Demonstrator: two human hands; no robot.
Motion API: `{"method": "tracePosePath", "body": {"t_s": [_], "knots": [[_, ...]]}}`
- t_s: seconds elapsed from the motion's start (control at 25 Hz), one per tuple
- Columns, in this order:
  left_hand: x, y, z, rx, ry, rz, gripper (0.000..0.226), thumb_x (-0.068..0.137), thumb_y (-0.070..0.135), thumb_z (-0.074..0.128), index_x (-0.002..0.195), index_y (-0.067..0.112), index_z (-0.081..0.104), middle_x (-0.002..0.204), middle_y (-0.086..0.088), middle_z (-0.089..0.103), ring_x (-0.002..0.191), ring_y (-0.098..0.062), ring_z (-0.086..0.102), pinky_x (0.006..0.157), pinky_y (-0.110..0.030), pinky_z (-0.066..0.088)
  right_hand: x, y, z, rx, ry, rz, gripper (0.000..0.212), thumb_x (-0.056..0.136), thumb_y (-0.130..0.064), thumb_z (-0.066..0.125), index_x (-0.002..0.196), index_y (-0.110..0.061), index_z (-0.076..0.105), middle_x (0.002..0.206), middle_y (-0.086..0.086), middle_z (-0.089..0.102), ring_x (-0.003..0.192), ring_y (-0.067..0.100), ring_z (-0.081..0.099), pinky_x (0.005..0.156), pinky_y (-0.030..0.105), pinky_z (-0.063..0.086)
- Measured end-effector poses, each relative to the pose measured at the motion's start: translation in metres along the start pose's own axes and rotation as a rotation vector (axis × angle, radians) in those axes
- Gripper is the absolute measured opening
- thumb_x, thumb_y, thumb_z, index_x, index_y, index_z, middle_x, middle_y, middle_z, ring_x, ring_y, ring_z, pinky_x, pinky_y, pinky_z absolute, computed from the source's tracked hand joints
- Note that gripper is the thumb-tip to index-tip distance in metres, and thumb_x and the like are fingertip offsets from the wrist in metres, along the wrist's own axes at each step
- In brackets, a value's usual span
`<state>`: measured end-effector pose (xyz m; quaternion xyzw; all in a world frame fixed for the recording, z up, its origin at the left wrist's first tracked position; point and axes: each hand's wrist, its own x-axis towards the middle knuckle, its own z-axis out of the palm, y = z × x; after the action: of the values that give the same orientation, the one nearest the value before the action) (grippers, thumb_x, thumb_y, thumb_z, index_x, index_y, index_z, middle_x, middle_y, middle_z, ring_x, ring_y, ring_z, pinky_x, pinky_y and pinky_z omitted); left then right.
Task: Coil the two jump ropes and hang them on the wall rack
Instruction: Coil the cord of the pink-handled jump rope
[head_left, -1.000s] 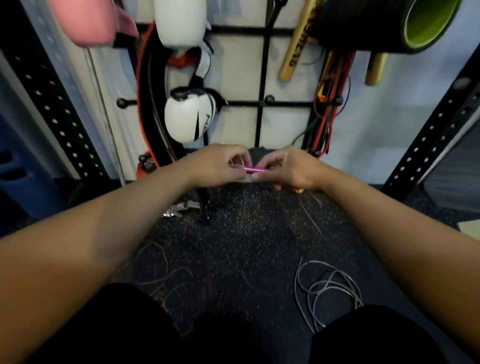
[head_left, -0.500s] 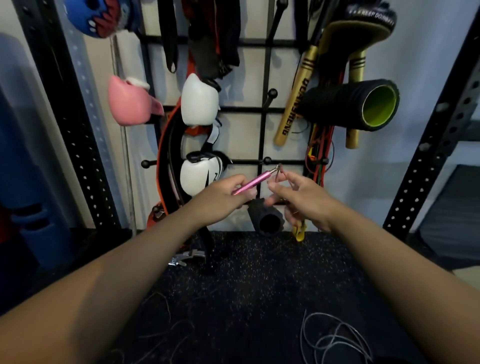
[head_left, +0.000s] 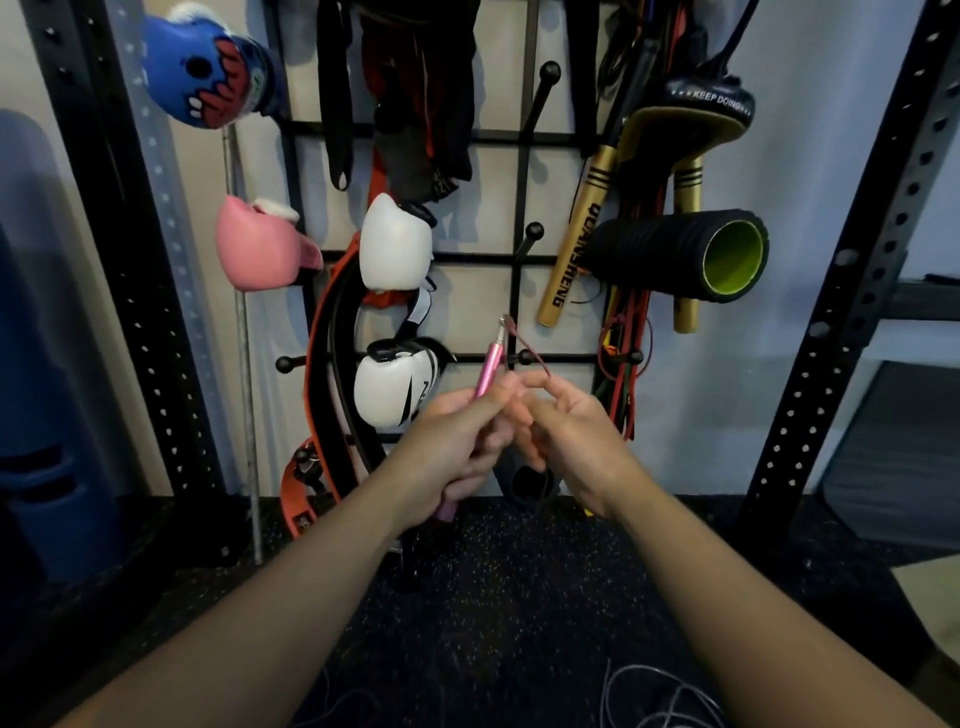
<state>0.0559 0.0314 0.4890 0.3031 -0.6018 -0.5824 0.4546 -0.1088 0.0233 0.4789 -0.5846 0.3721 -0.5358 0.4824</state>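
A: Jump rope handle (head_left: 488, 370), the pink one: where is it?

B: Middle of the view, tilted with its metal tip toward 12 o'clock. The left hand (head_left: 451, 453) has its grip wrapped round the lower half, and the pink butt end pokes out below the fist.

A: And the cord?

B: A thin dark cord (head_left: 525, 347) leaves the tip and bends down toward 4 o'clock into the right hand (head_left: 570, 435), whose thumb and forefinger pinch it. The other fingers curl loosely. The two hands nearly touch.

A: What is behind them?

B: The wall rack (head_left: 519, 197), a black grid with knobbed pegs, lies at 12 o'clock. White boxing gloves (head_left: 395, 244) hang at 10 o'clock of the hands, a foam roller (head_left: 680, 254) at 2 o'clock.

A: The second rope?

B: A loose pale tangle, the grey rope (head_left: 655, 696), lies on the speckled floor (head_left: 498, 597) at 5 o'clock, by the bottom edge, well apart from both hands.
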Motion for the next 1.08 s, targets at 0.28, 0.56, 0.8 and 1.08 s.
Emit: {"method": "tracePosePath", "body": {"t_s": [0.28, 0.56, 0.8, 1.08], "knots": [[0.011, 0.018, 0.025, -0.309, 0.089, 0.124, 0.040, 0.105, 0.034, 0.049, 0.119, 0.002, 0.067, 0.112, -0.018, 0.077, 0.103, -0.027, 0.076, 0.083, -0.029, 0.062, -0.015, -0.004, 0.005, -0.035, 0.021, 0.017, 0.019, 0.107, -0.017, 0.051, 0.113, -0.003, 0.064, 0.066, 0.009, 0.060, 0.043, 0.016, 0.039, 0.043, 0.027, 0.026], [0.020, 0.011, 0.015, 0.101, 0.082, 0.153, 0.040, 0.103, 0.040, 0.053, 0.114, 0.008, 0.073, 0.110, -0.009, 0.079, 0.109, -0.017, 0.074, 0.103, -0.033, 0.053, -0.039, -0.027, -0.011, -0.604, -0.212, -0.033, 0.022, 0.106, -0.022, 0.057, 0.121, -0.021, 0.073, 0.062, -0.003, 0.055, 0.045, -0.002, 0.045, 0.049, 0.012, 0.036], [0.017, 0.000, 0.008, 0.290, -0.073, -0.007, 0.054, 0.105, 0.050, 0.043, 0.091, 0.007, 0.073, 0.080, -0.016, 0.079, 0.078, -0.027, 0.077, 0.081, -0.035, 0.061, -0.022, -0.063, -0.018, -1.069, -0.082, -0.176, 0.016, 0.091, -0.035, 0.076, 0.078, -0.026, 0.077, 0.052, -0.019, 0.062, 0.050, -0.006, 0.055, 0.050, 0.010, 0.040], [0.017, 0.003, -0.005, 0.197, -0.070, 0.039, 0.032, 0.099, 0.040, 0.056, 0.093, 0.011, 0.069, 0.068, -0.001, 0.068, 0.039, -0.010, 0.048, 0.039, -0.020, 0.036, -0.002, -0.064, -0.032, -0.797, -0.123, -0.266, 0.011, 0.097, -0.023, 0.069, 0.098, -0.016, 0.077, 0.076, 0.000, 0.071, 0.064, -0.003, 0.058, 0.062, 0.016, 0.049]]}}
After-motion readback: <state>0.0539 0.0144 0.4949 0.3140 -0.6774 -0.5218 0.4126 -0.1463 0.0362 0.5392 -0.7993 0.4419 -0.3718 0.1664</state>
